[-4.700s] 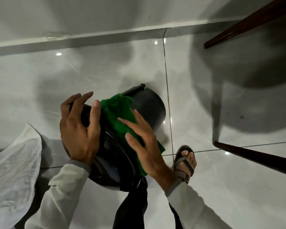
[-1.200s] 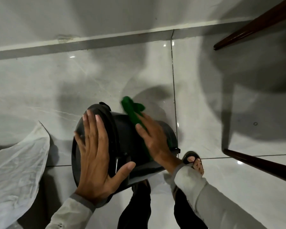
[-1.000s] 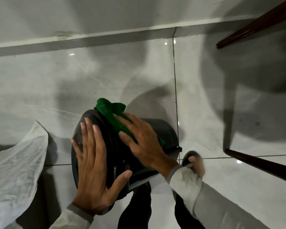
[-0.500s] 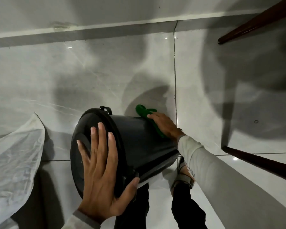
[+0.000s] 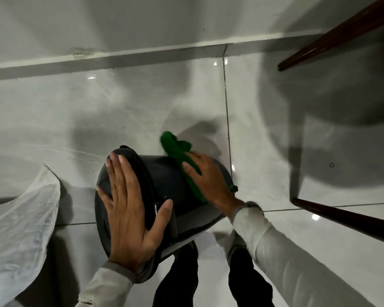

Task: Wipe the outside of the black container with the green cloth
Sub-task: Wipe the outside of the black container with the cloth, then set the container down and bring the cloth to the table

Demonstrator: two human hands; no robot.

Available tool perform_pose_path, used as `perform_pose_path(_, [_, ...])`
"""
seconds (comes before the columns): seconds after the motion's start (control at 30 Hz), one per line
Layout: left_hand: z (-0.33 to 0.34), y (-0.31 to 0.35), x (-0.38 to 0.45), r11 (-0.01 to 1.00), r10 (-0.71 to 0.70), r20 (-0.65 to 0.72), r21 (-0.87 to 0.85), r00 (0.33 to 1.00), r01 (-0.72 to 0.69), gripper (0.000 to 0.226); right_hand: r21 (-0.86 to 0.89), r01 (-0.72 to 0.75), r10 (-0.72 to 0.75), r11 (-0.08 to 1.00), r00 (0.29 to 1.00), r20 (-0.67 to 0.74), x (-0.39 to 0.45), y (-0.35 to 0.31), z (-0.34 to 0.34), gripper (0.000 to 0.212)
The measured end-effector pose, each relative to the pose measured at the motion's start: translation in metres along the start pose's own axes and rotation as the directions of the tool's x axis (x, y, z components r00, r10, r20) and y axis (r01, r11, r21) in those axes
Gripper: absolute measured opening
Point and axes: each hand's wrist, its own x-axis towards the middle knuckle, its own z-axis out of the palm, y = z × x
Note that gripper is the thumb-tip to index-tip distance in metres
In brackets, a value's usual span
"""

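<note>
The black container [image 5: 162, 180] lies tilted on its side above the floor, its lidded end to the left and its base to the right. My left hand [image 5: 129, 209] lies flat with fingers spread over the lidded end, the thumb hooked round the rim. My right hand [image 5: 205, 180] presses the green cloth [image 5: 180, 156] against the container's upper side wall. One end of the cloth sticks out past my fingertips; the rest runs under my palm.
A white plastic sheet [image 5: 20, 229] lies on the glossy grey floor tiles at the left. Two dark wooden furniture legs [image 5: 341, 218] [image 5: 333, 36] stand at the right. A wall skirting [image 5: 142, 54] runs across the top. My legs and a sandalled foot [image 5: 237, 247] are below the container.
My right hand has slid the green cloth back from the container's far side onto its upper wall, nearer me. My left hand stays flat on the lidded end.
</note>
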Motion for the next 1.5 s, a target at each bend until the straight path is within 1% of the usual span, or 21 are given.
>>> perform_pose_path(0.07, [0.0, 0.005, 0.003, 1.0, -0.003, 0.009, -0.005, 1.0, 0.003, 0.101, -0.033, -0.117, 0.114, 0.993, 0.991, -0.074, 0.008, 0.02, -0.012, 0.047])
perform_pose_path(0.1, [0.0, 0.009, 0.004, 1.0, 0.016, 0.015, 0.011, 1.0, -0.016, 0.1, -0.046, -0.168, 0.162, 0.985, 0.981, -0.107, 0.01, 0.028, -0.019, 0.042])
perform_pose_path(0.17, [0.005, 0.022, 0.007, 0.997, 0.064, 0.026, 0.046, 0.998, -0.065, 0.094, -0.087, -0.268, 0.255, 0.96, 0.957, -0.138, 0.011, 0.04, -0.034, 0.039])
perform_pose_path(0.23, [0.011, 0.039, 0.013, 0.993, 0.093, 0.031, 0.069, 0.995, -0.094, 0.082, -0.093, -0.332, 0.313, 0.939, 0.933, -0.177, 0.01, 0.043, -0.046, 0.039])
perform_pose_path(0.27, [0.013, 0.049, 0.02, 0.994, 0.093, 0.016, 0.06, 0.996, -0.093, 0.073, -0.066, -0.343, 0.321, 0.937, 0.921, -0.221, 0.009, 0.04, -0.055, 0.039])
perform_pose_path(0.33, [0.015, 0.066, 0.041, 0.999, 0.04, -0.042, -0.014, 0.998, -0.04, 0.051, 0.051, -0.302, 0.3, 0.952, 0.886, -0.353, 0.008, 0.031, -0.073, 0.037])
perform_pose_path(0.4, [0.016, 0.078, 0.069, 0.996, -0.069, -0.108, -0.068, 0.992, 0.062, 0.032, 0.167, -0.186, 0.245, 0.968, 0.837, -0.49, 0.004, 0.017, -0.095, 0.033])
perform_pose_path(0.47, [0.017, 0.09, 0.102, 0.986, -0.165, -0.149, -0.035, 0.975, 0.162, 0.025, 0.264, -0.07, 0.214, 0.962, 0.793, -0.57, 0.0, 0.001, -0.121, 0.031])
perform_pose_path(0.53, [0.02, 0.098, 0.13, 0.976, -0.217, -0.177, -0.022, 0.96, 0.217, 0.027, 0.304, 0.02, 0.176, 0.952, 0.78, -0.601, -0.004, -0.012, -0.142, 0.029])
perform_pose_path(0.6, [0.024, 0.102, 0.151, 0.971, -0.239, -0.177, -0.027, 0.955, 0.238, 0.037, 0.331, 0.064, 0.153, 0.941, 0.794, -0.588, -0.006, -0.023, -0.157, 0.028])
perform_pose_path(0.67, [0.028, 0.105, 0.17, 0.968, -0.249, -0.153, -0.003, 0.956, 0.251, 0.045, 0.346, 0.071, 0.15, 0.936, 0.807, -0.572, -0.006, -0.031, -0.167, 0.026])
perform_pose_path(0.8, [0.034, 0.106, 0.214, 0.95, -0.3, -0.077, 0.068, 0.951, 0.306, 0.051, 0.33, 0.067, 0.14, 0.942, 0.812, -0.566, -0.002, -0.04, -0.179, 0.026])
perform_pose_path(0.9, [0.037, 0.104, 0.241, 0.927, -0.353, -0.052, 0.114, 0.934, 0.357, 0.054, 0.258, 0.069, 0.095, 0.964, 0.814, -0.573, -0.001, -0.045, -0.182, 0.03])
perform_pose_path(0.97, [0.039, 0.105, 0.244, 0.942, -0.28, -0.062, 0.173, 0.958, 0.286, 0.051, 0.152, 0.048, 0.051, 0.987, 0.811, -0.583, -0.005, -0.05, -0.183, 0.035])
perform_pose_path(1.03, [0.037, 0.111, 0.234, 0.956, -0.134, -0.096, 0.25, 0.986, 0.155, 0.046, -0.035, 0.017, -0.034, 0.999, 0.802, -0.596, -0.011, -0.056, -0.184, 0.038])
perform_pose_path(1.1, [0.03, 0.122, 0.218, 0.944, 0.034, -0.143, 0.33, 0.989, 0.015, 0.048, -0.25, -0.012, -0.144, 0.968, 0.792, -0.593, -0.019, -0.065, -0.185, 0.038])
perform_pose_path(1.17, [0.016, 0.142, 0.199, 0.886, 0.224, -0.161, 0.444, 0.961, -0.132, 0.057, -0.427, -0.048, -0.245, 0.903, 0.758, -0.604, -0.03, -0.08, -0.19, 0.039])
perform_pose_path(1.23, [0.002, 0.164, 0.178, 0.816, 0.384, -0.166, 0.521, 0.908, -0.25, 0.062, -0.552, -0.079, -0.331, 0.83, 0.728, -0.601, -0.042, -0.097, -0.196, 0.042])
perform_pose_path(1.33, [-0.021, 0.203, 0.15, 0.747, 0.515, -0.179, 0.573, 0.838, -0.337, 0.066, -0.629, -0.122, -0.401, 0.768, 0.674, -0.621, -0.071, -0.127, -0.22, 0.054])
perform_pose_path(1.4, [-0.033, 0.229, 0.135, 0.711, 0.559, -0.171, 0.602, 0.811, -0.364, 0.068, -0.647, -0.161, -0.428, 0.745, 0.628, -0.649, -0.09, -0.141, -0.241, 0.062])
perform_pose_path(1.5, [-0.043, 0.271, 0.118, 0.679, 0.622, -0.177, 0.608, 0.763, -0.412, 0.069, -0.638, -0.225, -0.428, 0.736, 0.575, -0.697, -0.126, -0.147, -0.282, 0.066])
